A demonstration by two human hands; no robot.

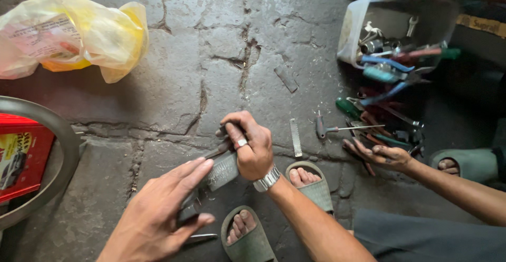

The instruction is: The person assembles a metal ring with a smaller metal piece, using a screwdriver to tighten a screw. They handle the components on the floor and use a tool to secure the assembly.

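Two hands work one grey rubber strip (pixel 224 170) above the stone floor (pixel 211 56): right hand (pixel 252 145) clenches a dark tool (pixel 220 147) against it, left hand (pixel 158 217) pinches its lower end. Roughening appears underway; further strokes call for steady tension.

Both hands (pixel 211 188) gripping a grey rasp (pixel 221 170), stone floor (pixel 211 46)

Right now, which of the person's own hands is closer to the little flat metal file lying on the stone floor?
Right. The right hand grips a tool just left of the metal file; the left hand is lower and farther left.
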